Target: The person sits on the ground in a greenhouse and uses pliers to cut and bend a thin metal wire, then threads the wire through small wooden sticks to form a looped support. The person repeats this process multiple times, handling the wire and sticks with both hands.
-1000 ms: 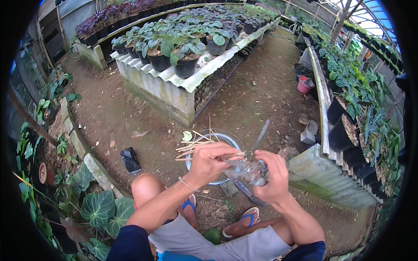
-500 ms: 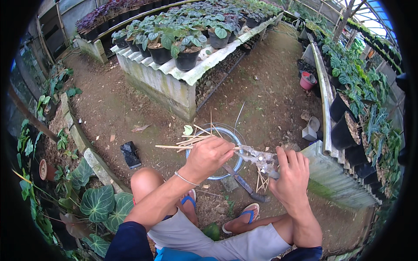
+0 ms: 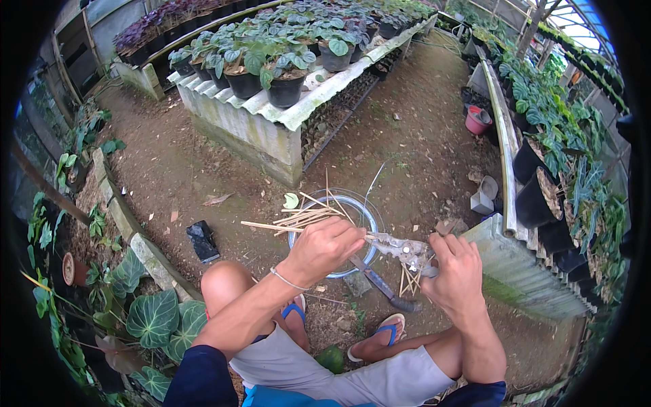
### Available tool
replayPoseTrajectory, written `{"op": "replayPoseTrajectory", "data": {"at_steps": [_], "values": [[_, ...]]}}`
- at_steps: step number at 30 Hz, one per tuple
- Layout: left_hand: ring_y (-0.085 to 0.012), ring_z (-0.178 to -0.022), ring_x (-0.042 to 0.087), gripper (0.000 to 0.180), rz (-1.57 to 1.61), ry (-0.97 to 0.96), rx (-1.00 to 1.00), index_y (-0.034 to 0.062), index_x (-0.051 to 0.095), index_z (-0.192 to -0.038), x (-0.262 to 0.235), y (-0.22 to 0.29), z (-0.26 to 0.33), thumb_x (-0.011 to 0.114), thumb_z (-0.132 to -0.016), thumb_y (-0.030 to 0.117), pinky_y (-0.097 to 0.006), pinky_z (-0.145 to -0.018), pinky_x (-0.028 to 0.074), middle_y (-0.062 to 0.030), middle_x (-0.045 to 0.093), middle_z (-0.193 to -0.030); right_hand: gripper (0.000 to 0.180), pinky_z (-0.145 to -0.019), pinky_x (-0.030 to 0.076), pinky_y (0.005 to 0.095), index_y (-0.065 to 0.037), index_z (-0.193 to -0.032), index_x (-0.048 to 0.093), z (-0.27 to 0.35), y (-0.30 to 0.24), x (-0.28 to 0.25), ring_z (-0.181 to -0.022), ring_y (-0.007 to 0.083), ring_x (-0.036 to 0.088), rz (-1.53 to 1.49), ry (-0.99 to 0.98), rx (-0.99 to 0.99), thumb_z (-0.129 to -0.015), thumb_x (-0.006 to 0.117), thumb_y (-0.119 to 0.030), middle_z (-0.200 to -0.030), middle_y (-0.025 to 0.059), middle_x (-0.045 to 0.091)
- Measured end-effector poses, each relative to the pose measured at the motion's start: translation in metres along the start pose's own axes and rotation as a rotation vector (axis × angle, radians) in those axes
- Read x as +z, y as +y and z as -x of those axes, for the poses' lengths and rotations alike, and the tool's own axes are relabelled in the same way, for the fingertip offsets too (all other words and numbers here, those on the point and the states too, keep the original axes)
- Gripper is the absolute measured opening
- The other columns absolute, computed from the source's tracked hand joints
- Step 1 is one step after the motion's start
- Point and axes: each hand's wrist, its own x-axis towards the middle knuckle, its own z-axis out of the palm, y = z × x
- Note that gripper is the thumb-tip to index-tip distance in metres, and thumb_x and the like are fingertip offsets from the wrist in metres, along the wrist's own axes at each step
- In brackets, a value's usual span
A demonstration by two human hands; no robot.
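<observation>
My left hand (image 3: 324, 248) is closed around a bundle of thin bamboo sticks (image 3: 298, 218) that fan out to the left over a round blue-rimmed basin (image 3: 361, 216). My right hand (image 3: 458, 274) grips the handles of grey metal pliers (image 3: 400, 247), whose jaws point left and meet the sticks at my left hand. Several short cut stick pieces (image 3: 409, 279) hang under the pliers. A dark-handled knife (image 3: 384, 287) lies on the soil below the basin.
A corrugated bench with black potted plants (image 3: 285, 88) stands ahead. More pots (image 3: 536, 197) line the right side. A red pot (image 3: 477, 121) sits far right. A black object (image 3: 202, 241) lies on the soil left. Leafy plants (image 3: 152, 317) crowd the lower left. My feet wear blue sandals (image 3: 386, 334).
My hands have moved apart: the right hand with the pliers has shifted right and lower, the sticks now fan out left over the basin. The view has tilted slightly.
</observation>
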Motion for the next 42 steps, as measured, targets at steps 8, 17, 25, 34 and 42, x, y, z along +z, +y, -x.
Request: {"op": "replayPoseTrajectory", "data": {"at_steps": [8, 17, 25, 34, 42], "values": [[-0.023, -0.072, 0.069, 0.016, 0.046, 0.016, 0.065, 0.0053, 0.076, -0.095, -0.002, 0.01, -0.002, 0.084, -0.081, 0.008, -0.036, -0.064, 0.056, -0.0052, 0.07, -0.082, 0.049, -0.073, 0.054, 0.0473, -0.004, -0.109, 0.069, 0.002, 0.022, 0.0, -0.08, 0.0361, 0.068, -0.016, -0.1, 0.009, -0.06, 0.071, -0.007, -0.093, 0.0151, 0.068], [-0.0217, -0.071, 0.069, 0.015, 0.013, 0.067, -0.023, 0.0055, 0.077, -0.092, -0.001, 0.001, -0.004, 0.085, -0.081, 0.011, -0.036, -0.063, 0.056, -0.0042, 0.07, -0.079, 0.061, -0.09, 0.044, 0.0432, -0.004, -0.119, 0.067, -0.006, 0.018, 0.003, -0.097, 0.0315, 0.059, -0.009, 0.076, -0.066, -0.059, 0.073, -0.012, -0.099, 0.011, 0.062], [-0.0216, -0.072, 0.069, 0.017, -0.01, 0.061, -0.019, 0.0056, 0.077, -0.092, 0.0, 0.0, -0.004, 0.086, -0.079, 0.011, -0.035, -0.063, 0.057, -0.0043, 0.071, -0.079, 0.061, -0.083, 0.045, 0.0435, -0.005, -0.118, 0.068, -0.004, 0.015, 0.009, -0.094, 0.0303, 0.061, -0.016, -0.016, -0.056, -0.058, 0.073, -0.013, -0.097, 0.0086, 0.063], [-0.0215, -0.073, 0.071, 0.015, 0.058, 0.068, -0.071, 0.0065, 0.078, -0.091, 0.001, 0.002, -0.004, 0.086, -0.079, 0.01, -0.034, -0.065, 0.058, -0.0047, 0.074, -0.082, 0.059, -0.081, 0.043, 0.0431, -0.006, -0.117, 0.068, -0.003, 0.015, 0.012, -0.091, 0.0295, 0.06, -0.005, 0.05, -0.065, -0.059, 0.073, -0.013, -0.095, 0.0081, 0.062], [-0.0196, -0.07, 0.072, 0.016, 0.138, 0.038, -0.15, 0.0058, 0.079, -0.091, -0.002, 0.004, -0.005, 0.087, -0.077, 0.009, -0.032, -0.061, 0.058, -0.0067, 0.076, -0.084, 0.058, -0.077, 0.043, 0.0427, -0.006, -0.115, 0.068, -0.003, 0.016, 0.014, -0.085, 0.0294, 0.059, 0.001, 0.094, -0.093, -0.057, 0.072, -0.012, -0.091, 0.0076, 0.06]]}}
